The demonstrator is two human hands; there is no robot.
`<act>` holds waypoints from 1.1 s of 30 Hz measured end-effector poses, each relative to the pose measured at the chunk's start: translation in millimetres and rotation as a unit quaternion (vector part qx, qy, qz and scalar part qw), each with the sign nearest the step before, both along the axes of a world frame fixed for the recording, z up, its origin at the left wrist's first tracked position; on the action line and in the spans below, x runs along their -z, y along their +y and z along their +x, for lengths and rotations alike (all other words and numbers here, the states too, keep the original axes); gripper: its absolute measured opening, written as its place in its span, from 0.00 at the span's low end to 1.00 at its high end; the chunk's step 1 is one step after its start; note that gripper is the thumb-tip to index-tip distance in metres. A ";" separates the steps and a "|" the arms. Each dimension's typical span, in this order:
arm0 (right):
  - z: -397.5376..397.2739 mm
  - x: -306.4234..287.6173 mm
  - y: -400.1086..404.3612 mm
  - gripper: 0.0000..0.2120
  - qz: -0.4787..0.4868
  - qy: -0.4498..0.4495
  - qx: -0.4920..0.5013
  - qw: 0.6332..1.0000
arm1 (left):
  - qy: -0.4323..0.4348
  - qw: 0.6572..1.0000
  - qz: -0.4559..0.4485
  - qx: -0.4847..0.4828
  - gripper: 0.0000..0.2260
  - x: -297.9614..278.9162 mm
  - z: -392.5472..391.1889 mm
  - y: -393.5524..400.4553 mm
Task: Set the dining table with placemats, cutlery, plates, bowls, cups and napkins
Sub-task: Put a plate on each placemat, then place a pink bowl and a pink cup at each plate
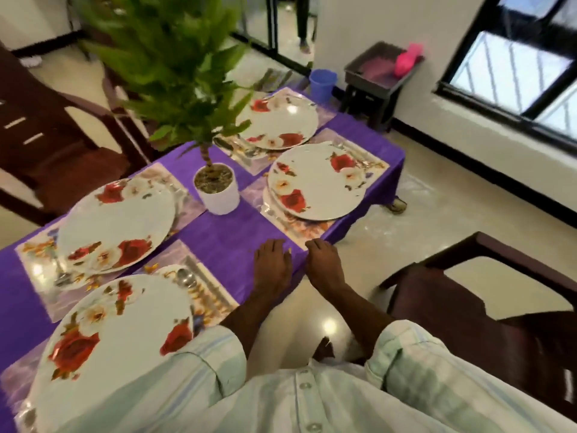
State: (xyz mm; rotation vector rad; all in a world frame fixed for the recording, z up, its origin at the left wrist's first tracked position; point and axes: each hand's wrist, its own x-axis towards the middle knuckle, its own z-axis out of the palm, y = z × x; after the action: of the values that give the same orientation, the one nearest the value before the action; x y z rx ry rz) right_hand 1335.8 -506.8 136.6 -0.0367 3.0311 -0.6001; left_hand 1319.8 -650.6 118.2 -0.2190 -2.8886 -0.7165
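Observation:
A purple-clothed table [224, 232] carries several shiny floral placemats, each with a white plate printed with red roses: one nearest me [118, 335], one at the left [115, 226], one at the right edge [315, 182] and one at the far end [278, 123]. Spoons [187, 276] lie on the mats beside the plates. My left hand [271, 267] rests flat on the purple cloth near the table's edge. My right hand [323, 264] touches the corner of the right placemat [299, 235] with relaxed fingers. Neither hand holds anything.
A potted green plant in a white pot [218, 189] stands mid-table. Dark wooden chairs stand at the left [46, 145] and right [484, 307]. A blue cup [322, 84] sits beyond the table's far end, next to a dark stool holding a tray [379, 73].

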 end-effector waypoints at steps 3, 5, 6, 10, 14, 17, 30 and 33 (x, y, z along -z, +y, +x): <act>-10.8 0.3 63.3 0.14 -0.039 0.015 0.070 0.997 | -0.017 0.999 0.028 0.031 0.13 -10.4 -21.2 68.6; -15.5 -3.0 101.8 0.13 -0.056 0.021 0.115 0.992 | -0.029 0.997 0.042 0.065 0.13 -16.2 -33.4 110.1; -19.1 -5.2 118.9 0.14 -0.057 0.021 0.132 0.989 | -0.035 0.995 0.041 0.080 0.14 -18.8 -40.4 128.3; -35.9 -4.4 178.6 0.16 -0.042 -0.006 0.185 0.982 | -0.048 0.990 0.044 0.127 0.14 -16.6 -72.1 192.0; -60.7 3.6 226.4 0.17 -0.044 -0.022 0.224 0.973 | -0.041 0.987 0.048 0.147 0.15 -13.0 -106.6 248.4; -88.1 9.7 264.4 0.18 -0.044 -0.028 0.244 0.968 | -0.042 0.983 0.069 0.165 0.15 -8.6 -139.8 294.3; -246.3 14.0 402.4 0.19 -0.043 -0.059 0.303 0.950 | -0.108 0.976 0.091 0.165 0.15 4.4 -302.1 447.2; -270.6 19.0 423.3 0.20 -0.053 -0.071 0.290 0.953 | -0.128 0.975 0.083 0.160 0.15 7.6 -322.1 469.2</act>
State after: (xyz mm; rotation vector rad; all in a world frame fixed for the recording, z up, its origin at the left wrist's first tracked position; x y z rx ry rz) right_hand 1065.2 -83.5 117.7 0.8774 2.8413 -0.7534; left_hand 997.7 -181.4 110.6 -0.6241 -3.0442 -1.1122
